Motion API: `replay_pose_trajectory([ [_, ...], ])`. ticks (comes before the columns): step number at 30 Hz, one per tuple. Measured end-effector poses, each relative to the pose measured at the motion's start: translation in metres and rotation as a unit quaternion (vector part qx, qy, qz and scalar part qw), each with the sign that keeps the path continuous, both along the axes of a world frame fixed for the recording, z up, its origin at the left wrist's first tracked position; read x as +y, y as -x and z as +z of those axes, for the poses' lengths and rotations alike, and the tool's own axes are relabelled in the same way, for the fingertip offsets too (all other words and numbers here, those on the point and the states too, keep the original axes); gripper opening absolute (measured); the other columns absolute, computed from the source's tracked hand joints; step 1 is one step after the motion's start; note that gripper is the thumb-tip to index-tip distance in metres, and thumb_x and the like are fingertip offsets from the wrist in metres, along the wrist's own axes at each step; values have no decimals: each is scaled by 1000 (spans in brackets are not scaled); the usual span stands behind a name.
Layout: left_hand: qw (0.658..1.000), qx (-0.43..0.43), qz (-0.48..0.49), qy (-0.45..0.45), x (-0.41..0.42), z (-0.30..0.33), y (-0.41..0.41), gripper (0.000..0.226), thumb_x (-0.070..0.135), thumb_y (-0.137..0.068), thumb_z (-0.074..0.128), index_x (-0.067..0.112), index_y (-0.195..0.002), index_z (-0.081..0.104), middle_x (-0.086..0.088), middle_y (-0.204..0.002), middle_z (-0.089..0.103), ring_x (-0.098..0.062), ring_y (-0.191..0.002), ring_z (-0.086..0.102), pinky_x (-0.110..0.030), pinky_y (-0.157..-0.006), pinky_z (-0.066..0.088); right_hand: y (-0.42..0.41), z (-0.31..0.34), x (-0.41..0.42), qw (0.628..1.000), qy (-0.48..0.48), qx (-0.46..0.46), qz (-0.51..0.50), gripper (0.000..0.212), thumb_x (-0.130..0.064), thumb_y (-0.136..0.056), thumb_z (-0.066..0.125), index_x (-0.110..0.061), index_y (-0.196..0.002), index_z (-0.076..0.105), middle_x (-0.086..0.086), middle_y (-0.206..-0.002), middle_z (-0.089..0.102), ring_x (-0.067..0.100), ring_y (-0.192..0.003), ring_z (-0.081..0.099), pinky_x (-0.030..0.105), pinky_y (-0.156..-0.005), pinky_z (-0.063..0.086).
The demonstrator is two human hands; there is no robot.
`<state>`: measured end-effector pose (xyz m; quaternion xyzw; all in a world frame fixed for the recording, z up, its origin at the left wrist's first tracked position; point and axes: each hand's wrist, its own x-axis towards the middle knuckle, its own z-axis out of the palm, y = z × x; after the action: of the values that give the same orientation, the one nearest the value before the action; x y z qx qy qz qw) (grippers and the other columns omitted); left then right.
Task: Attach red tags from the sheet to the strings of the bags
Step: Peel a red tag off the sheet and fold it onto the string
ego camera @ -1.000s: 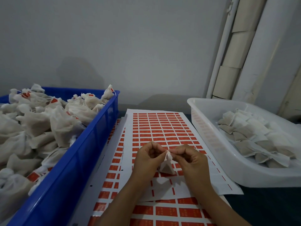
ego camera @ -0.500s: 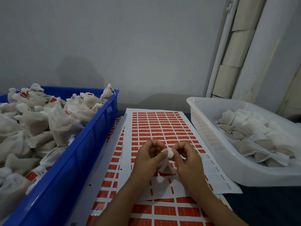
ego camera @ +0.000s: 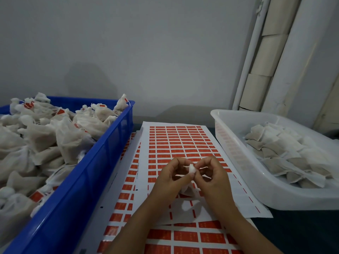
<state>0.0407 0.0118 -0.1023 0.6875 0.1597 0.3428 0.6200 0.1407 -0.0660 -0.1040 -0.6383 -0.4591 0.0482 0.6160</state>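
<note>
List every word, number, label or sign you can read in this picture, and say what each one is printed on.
None can be read.
Red tags on the top sheet: faint lighter marks, too small and blurred to read.
Larger red tags on the lower sheet: pale print visible, blurred, not legible.
Tags on the bags in the blue crate: too small to read.
White tray: no legible text.
</note>
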Motion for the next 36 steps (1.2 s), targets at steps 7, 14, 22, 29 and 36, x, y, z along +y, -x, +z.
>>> replay_pose_trajectory([
  [7, 999, 13, 40, 4, 0, -3, -3, 10, 18, -92, 53, 23, -98, 60, 12, -87, 66, -3, -84, 64, -12, -65, 49, 1, 1, 2, 996, 2, 80, 29, 18, -11, -87, 60, -26, -94, 52, -9, -91, 61, 14, -87, 64, 17, -71, 54],
  [14, 997, 9, 30, 67, -1, 0, -1, 18, 14, -96, 44, 25, -98, 59, 8, -94, 63, -3, -82, 62, -10, -62, 49, -1, 1, 2, 980, 14, 190, 56, 20, -5, -88, 55, -25, -93, 57, -9, -87, 65, 15, -79, 67, 25, -68, 57],
  [22, 994, -2, 49, 94, 1, 1, 1, 18, 18, -94, 48, 31, -98, 60, 12, -98, 64, -12, -93, 62, -12, -62, 50, -1, -1, 4, 974, 41, 217, 56, 10, -24, -85, 60, -24, -92, 67, -9, -86, 72, 9, -81, 69, 18, -67, 55],
  [29, 993, -3, 50, 108, 0, 0, 0, 18, 20, -94, 48, 33, -92, 61, 24, -83, 66, -2, -82, 63, -9, -58, 48, -2, -2, 4, 978, 56, 198, 44, 8, -19, -86, 60, -17, -90, 67, -1, -83, 71, 13, -79, 68, 20, -73, 55],
  [36, 989, 7, 85, 118, 3, -2, -1, 22, 14, -96, 43, 26, -92, 61, 10, -93, 63, -11, -88, 59, -11, -61, 51, -1, -3, 4, 942, 28, 322, 86, 11, -18, -88, 56, -16, -92, 65, -2, -85, 73, 17, -82, 70, 24, -70, 55],
])
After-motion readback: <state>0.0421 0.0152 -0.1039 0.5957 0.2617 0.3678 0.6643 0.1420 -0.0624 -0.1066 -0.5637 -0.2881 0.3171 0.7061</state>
